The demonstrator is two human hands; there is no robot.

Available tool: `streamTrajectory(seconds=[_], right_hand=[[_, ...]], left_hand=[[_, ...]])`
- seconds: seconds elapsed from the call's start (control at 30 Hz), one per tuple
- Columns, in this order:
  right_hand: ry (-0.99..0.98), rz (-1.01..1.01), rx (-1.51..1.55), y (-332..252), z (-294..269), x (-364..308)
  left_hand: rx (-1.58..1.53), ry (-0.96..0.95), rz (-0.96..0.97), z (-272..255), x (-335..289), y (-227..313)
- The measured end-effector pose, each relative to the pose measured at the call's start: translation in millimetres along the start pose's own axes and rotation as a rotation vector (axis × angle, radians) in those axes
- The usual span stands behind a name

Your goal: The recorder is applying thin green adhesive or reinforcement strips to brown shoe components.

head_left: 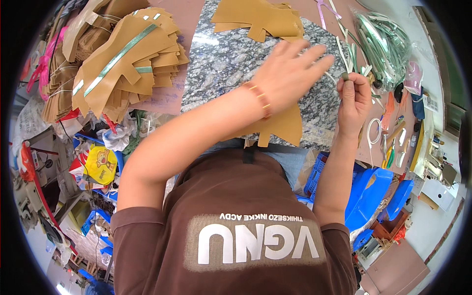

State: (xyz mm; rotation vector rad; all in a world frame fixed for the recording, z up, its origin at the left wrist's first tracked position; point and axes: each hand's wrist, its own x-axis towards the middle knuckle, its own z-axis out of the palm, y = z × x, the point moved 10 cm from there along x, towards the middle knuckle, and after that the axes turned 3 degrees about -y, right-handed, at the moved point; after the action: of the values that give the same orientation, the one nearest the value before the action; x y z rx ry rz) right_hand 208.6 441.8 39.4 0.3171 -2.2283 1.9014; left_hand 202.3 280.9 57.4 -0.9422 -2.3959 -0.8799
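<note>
My left hand (294, 71) reaches across the grey speckled stone slab (209, 69), palm down, fingers apart and a little blurred; I see nothing held in it. Below its wrist, a tan cut-out sheet piece (280, 129) lies at the slab's near edge, partly covered by my forearm. My right hand (355, 101) is at the slab's right edge, thumb and forefinger pinched together. Something small and dark green (345, 76) shows at those fingertips; I cannot tell what it is. Thin white and green strips (352, 55) lie just beyond that hand.
Stacked tan pieces (260, 18) rest on the slab's far side. At left, a larger pile (123, 54) carries shiny green strips. Bagged green strips (386, 46) lie far right. Green-handled tool (390, 158) and white loop (373, 132) are at right, above a blue bin (366, 194).
</note>
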Motion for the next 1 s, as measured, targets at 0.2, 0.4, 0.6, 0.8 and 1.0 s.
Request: streamTrajectory(seconds=[0.2, 0.4, 0.6, 0.8, 1.0], right_hand=[[0.394, -0.288, -0.065, -62, -62, -6], [0.228, -0.001, -0.102, -79, -34, -19], [-0.327, 0.491, -0.079, -6, 100, -57], [-0.497, 0.512, -0.307, 7, 146, -63], [-0.511, 0.498, -0.433, 10, 154, -60]], left_hand=[[0.250, -0.560, 0.210, 111, 47, 9], [-0.079, -0.299, 0.082, 53, 65, -19], [-0.272, 0.001, -0.002, -93, 1, -52], [-0.219, -0.068, -0.429, -117, -116, -66], [-0.262, -0.007, -0.495, -110, -165, -46]])
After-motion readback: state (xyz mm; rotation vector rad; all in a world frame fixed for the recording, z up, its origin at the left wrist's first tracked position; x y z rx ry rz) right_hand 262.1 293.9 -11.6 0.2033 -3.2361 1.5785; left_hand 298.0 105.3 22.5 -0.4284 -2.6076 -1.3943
